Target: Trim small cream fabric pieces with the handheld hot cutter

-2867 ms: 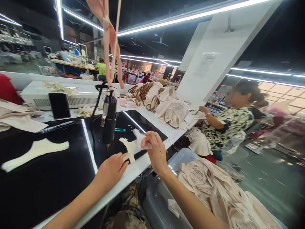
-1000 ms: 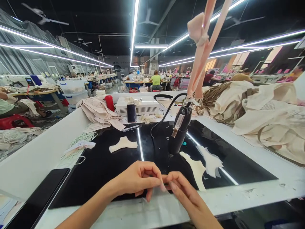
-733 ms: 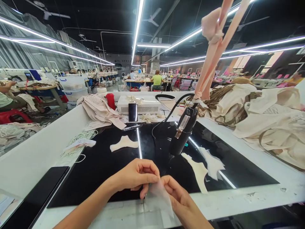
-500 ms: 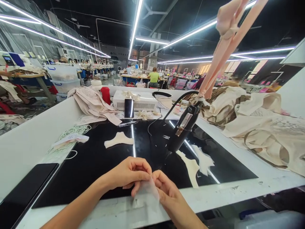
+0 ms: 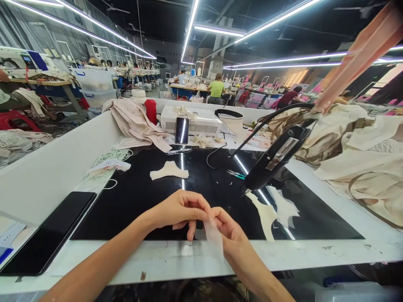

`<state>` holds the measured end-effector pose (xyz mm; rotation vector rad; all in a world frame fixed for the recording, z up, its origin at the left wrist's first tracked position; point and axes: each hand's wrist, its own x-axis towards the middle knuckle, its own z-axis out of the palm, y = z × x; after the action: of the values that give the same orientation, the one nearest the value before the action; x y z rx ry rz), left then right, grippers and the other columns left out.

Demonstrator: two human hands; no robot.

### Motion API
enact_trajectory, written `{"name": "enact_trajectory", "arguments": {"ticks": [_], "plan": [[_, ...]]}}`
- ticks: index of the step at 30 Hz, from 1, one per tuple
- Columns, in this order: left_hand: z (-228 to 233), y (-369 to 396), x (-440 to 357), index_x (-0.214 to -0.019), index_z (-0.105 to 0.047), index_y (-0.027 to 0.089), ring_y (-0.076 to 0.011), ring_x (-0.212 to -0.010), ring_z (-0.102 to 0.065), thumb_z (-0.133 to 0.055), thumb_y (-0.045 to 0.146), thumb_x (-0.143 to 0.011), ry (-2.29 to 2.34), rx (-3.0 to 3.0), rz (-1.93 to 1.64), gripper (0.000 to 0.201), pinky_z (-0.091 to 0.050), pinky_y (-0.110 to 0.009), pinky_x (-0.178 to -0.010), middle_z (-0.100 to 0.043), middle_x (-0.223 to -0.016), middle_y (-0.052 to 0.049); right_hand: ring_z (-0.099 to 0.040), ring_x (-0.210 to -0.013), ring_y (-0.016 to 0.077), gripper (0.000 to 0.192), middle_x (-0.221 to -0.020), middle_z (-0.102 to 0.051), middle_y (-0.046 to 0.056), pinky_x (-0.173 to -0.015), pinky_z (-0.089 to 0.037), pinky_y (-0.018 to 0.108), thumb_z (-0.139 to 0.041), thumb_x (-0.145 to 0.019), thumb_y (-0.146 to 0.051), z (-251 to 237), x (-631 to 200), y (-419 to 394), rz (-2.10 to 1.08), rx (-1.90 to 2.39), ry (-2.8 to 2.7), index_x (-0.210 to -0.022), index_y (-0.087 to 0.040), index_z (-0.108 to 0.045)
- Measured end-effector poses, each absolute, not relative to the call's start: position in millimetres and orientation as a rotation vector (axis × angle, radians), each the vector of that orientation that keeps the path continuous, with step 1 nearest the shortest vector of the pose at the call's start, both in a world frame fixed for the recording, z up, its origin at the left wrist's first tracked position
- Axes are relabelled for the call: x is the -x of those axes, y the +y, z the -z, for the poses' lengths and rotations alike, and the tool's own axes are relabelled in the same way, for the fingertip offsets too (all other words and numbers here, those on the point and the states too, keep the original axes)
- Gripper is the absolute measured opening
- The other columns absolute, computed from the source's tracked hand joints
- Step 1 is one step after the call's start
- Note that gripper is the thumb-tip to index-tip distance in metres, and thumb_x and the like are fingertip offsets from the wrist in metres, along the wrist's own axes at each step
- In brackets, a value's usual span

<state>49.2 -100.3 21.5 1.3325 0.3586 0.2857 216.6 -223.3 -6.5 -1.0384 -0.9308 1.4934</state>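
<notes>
A: While both hands sit low at the near edge of the table (image 5: 330, 256), start at the far left. What's there?

B: Dark flat slab (image 5: 47, 235), maybe a phone, lying face up. Beyond it a coil of white cord (image 5: 108, 159), then one cream cut piece (image 5: 169, 171) alone on the black glossy panel (image 5: 132, 201).

A: And the hands?

B: Left hand (image 5: 181, 209) closed in a pinch, thumb against fingertips. Right hand (image 5: 231, 235) pinched too. Between them a thin translucent strip (image 5: 214, 241), held just above the white table edge, hanging down from the pinch.

A: How far along, in your judgement?

B: Looks like the strip is being peeled or separated; not yet laid on anything. Two more cream pieces (image 5: 267, 214) lie just right of the hands, untouched, under the tip of a black hanging tool (image 5: 277, 157) strung on a pink strap (image 5: 359, 54). Small teal snips (image 5: 236, 173) near it. Heap of beige fabric (image 5: 355, 155) far right.

A: Any writing?

B: None legible. White box (image 5: 195, 121) at the back shows vents only; a second phone (image 5: 181, 130) leans on it, screen dark.
</notes>
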Motion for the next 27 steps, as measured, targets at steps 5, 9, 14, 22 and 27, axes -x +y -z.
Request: {"name": "enact_trajectory", "arguments": {"ticks": [5,9,14,22,27], "plan": [[-18.3,-96.7,-50.7,-0.091,-0.065,0.014,-0.0074,-0.05,-0.061,-0.074,0.043,-0.087,0.318,-1.325,-0.341,0.031,-0.039,-0.013,-0.039,-0.069,-0.072,-0.002,-0.044,-0.072,0.0124,0.032,-0.08,-0.054,-0.003,-0.064,-0.035,0.025,-0.074,-0.086,-0.05,6.2,-231.4,-223.8,-1.276,1.234,-1.135,-0.085,-0.024,-0.055],[-11.7,-92.5,-56.0,-0.089,-0.064,0.015,-0.0114,-0.06,-0.063,-0.06,0.047,-0.093,0.524,-1.546,-0.43,0.032,-0.045,-0.019,-0.048,-0.067,-0.073,-0.002,-0.051,-0.076,0.0172,0.021,-0.078,-0.058,-0.001,-0.071,-0.038,0.03,-0.064,-0.092,-0.044,10.9,-243.2,-218.0,-0.927,1.509,-1.438,-0.084,-0.024,-0.064],[1.5,-89.5,-58.3,-0.084,-0.071,0.017,-0.014,-0.075,-0.063,-0.062,0.036,-0.092,0.691,-1.824,-0.522,0.022,-0.047,-0.024,-0.067,-0.07,-0.08,-0.001,-0.055,-0.081,0.0209,0.016,-0.085,-0.068,0.0,-0.076,-0.04,0.035,-0.055,-0.098,-0.03,23.9,-251.3,-209.9,-0.499,1.653,-1.737,-0.089,-0.025,-0.067],[7.5,-97.2,-55.5,-0.096,-0.076,0.025,-0.0185,-0.106,-0.062,-0.069,0.021,-0.092,0.503,-2.416,-0.49,0.009,-0.045,-0.031,-0.098,-0.072,-0.111,0.0,-0.057,-0.083,0.0229,0.015,-0.09,-0.071,0.003,-0.079,-0.041,0.038,-0.055,-0.1,-0.021,29.9,-263.8,-212.6,-0.287,1.702,-1.84,-0.092,-0.023,-0.067],[14.8,-93.3,-53.2,-0.102,-0.072,0.025,-0.0193,-0.109,-0.061,-0.068,0.021,-0.093,0.518,-2.551,-0.493,0.011,-0.046,-0.033,-0.1,-0.07,-0.115,0.0,-0.059,-0.083,0.0219,0.012,-0.087,-0.07,0.002,-0.077,-0.045,0.036,-0.059,-0.097,-0.018,27.3,-267.6,-219.6,-0.219,1.765,-1.829,-0.093,-0.024,-0.069]]}}
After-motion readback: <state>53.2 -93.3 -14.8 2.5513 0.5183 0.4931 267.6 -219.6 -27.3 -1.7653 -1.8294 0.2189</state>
